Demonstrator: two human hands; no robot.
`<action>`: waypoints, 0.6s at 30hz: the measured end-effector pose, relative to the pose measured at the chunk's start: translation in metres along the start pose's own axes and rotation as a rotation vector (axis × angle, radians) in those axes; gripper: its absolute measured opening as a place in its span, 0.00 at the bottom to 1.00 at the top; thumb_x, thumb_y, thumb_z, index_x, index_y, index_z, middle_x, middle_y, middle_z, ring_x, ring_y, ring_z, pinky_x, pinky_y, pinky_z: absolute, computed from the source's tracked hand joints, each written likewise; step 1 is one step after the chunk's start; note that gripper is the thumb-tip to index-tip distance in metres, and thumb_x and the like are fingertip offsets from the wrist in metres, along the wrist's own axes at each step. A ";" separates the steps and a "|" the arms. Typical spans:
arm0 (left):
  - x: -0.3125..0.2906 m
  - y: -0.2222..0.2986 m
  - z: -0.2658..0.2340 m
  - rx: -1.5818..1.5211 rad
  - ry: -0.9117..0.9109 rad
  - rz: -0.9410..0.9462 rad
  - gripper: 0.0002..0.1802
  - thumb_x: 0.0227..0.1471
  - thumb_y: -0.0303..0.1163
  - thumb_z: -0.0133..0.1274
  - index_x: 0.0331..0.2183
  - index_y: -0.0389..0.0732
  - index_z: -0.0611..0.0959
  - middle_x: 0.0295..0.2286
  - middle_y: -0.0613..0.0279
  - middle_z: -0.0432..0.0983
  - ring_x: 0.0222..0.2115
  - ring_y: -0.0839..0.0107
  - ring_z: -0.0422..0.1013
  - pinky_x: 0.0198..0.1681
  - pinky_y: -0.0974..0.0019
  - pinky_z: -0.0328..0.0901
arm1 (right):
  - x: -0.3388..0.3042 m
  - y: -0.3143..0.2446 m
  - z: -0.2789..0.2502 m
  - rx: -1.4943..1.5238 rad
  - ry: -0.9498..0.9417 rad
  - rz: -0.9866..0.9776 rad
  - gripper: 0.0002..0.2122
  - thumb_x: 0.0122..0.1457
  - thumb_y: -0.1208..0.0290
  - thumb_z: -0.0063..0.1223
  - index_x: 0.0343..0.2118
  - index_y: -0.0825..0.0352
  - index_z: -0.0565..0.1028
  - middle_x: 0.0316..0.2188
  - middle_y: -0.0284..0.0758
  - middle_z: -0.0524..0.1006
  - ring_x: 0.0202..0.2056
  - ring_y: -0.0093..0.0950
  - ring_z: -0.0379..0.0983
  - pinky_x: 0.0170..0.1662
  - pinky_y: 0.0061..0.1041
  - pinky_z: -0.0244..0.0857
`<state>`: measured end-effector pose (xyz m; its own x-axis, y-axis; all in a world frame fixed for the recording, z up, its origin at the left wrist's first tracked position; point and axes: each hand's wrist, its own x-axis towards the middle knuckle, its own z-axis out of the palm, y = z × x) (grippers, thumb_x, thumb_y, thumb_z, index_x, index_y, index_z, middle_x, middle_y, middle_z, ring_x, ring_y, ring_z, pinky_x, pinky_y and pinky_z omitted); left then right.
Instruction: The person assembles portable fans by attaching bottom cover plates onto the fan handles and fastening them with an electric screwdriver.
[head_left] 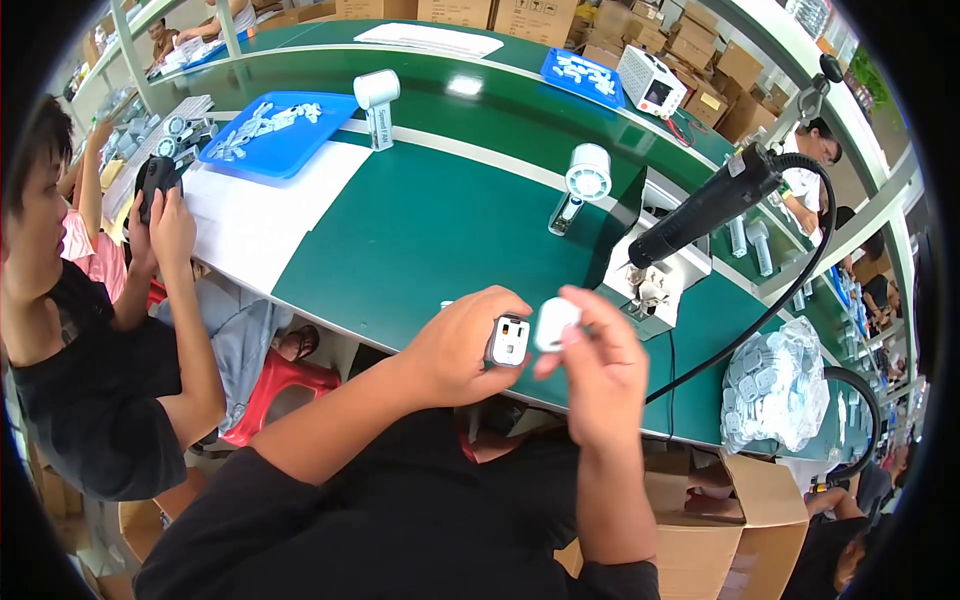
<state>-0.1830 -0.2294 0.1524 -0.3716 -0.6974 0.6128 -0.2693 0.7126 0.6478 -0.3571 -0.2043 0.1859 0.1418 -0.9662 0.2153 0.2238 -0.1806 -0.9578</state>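
Observation:
My left hand (455,345) is wrapped around a dark-cased device, whose rounded rectangular end (511,341) faces up and shows a white insert with small openings. The rest of that device is hidden in my palm. Close beside it, my right hand (605,370) pinches a small white cap (556,322) between thumb and fingers. A narrow gap separates the cap from the device's end. Beyond my hands, a light-blue handheld fan (588,175) stands on the green bench (430,220). A black electric screwdriver (705,205) hangs at an angle to the right.
Below the screwdriver is a metal machine (655,290). A bag of light-blue parts (775,390) lies right, above an open carton (745,540). Blue trays (300,155) hold parts, and another fan (377,95) stands farther back. At left, a co-worker (100,350) holds a dark object.

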 end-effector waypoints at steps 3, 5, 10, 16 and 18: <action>0.002 0.012 -0.008 -0.070 -0.066 -0.130 0.26 0.37 0.31 0.62 0.40 0.38 0.70 0.33 0.53 0.73 0.32 0.56 0.71 0.35 0.61 0.65 | 0.023 -0.033 -0.018 -0.487 -0.328 -0.302 0.15 0.58 0.83 0.45 0.48 0.66 0.72 0.32 0.33 0.71 0.30 0.19 0.68 0.31 0.19 0.63; 0.010 0.015 -0.012 -0.268 -0.180 -0.153 0.28 0.38 0.36 0.64 0.40 0.37 0.71 0.32 0.54 0.73 0.31 0.60 0.72 0.35 0.64 0.66 | 0.028 -0.041 -0.015 -0.246 -0.497 -0.012 0.13 0.56 0.84 0.45 0.44 0.68 0.74 0.31 0.34 0.69 0.30 0.21 0.67 0.31 0.20 0.62; 0.012 0.012 -0.010 -0.363 -0.294 -0.125 0.36 0.38 0.44 0.67 0.44 0.35 0.70 0.35 0.55 0.74 0.36 0.62 0.72 0.38 0.64 0.65 | 0.040 -0.056 -0.010 -0.645 -0.686 -0.118 0.13 0.46 0.88 0.55 0.33 0.61 0.80 0.39 0.33 0.64 0.34 0.25 0.65 0.34 0.20 0.61; 0.015 0.009 -0.001 -0.456 -0.367 -0.040 0.32 0.40 0.43 0.65 0.44 0.41 0.70 0.33 0.59 0.72 0.33 0.67 0.70 0.36 0.65 0.65 | 0.045 -0.052 -0.017 -0.623 -0.702 -0.176 0.13 0.44 0.86 0.58 0.33 0.62 0.80 0.37 0.31 0.67 0.29 0.20 0.64 0.30 0.17 0.59; 0.011 0.004 -0.005 -0.596 -0.360 -0.126 0.28 0.42 0.41 0.63 0.43 0.41 0.70 0.32 0.61 0.71 0.32 0.69 0.69 0.36 0.67 0.64 | 0.042 -0.051 -0.022 -0.620 -0.458 -0.315 0.11 0.47 0.85 0.58 0.33 0.63 0.79 0.37 0.32 0.67 0.29 0.20 0.65 0.30 0.18 0.61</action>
<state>-0.1838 -0.2343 0.1638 -0.6682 -0.6300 0.3957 0.1649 0.3933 0.9045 -0.3843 -0.2394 0.2393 0.5693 -0.7076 0.4187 -0.2340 -0.6277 -0.7425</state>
